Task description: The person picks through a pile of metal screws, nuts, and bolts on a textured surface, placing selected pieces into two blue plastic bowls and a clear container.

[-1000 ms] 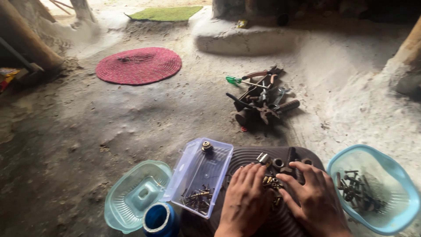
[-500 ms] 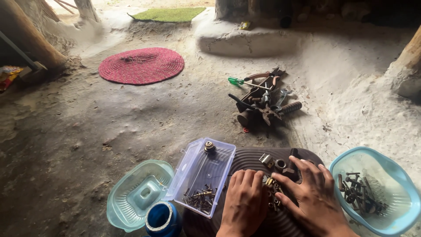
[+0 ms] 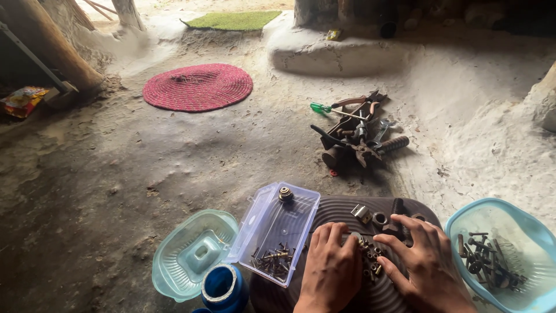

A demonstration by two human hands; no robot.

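Observation:
Both my hands rest palm-down on a dark ribbed mat at the bottom of the view. My left hand and my right hand flank a small heap of nuts and bolts, fingertips touching it. Beyond the fingers lie a metal bracket, a ring and a dark bolt. A clear plastic box with screws and a brass fitting sits just left of my left hand. A light blue bowl holding several bolts stands at my right.
A light green lid and a blue cup sit at lower left. A pile of hand tools lies on the earthen floor ahead. A red round mat and a green mat lie farther off.
The view has shifted slightly. My hands stay on the mat, with the fingers spread a little more around the heap of small parts.

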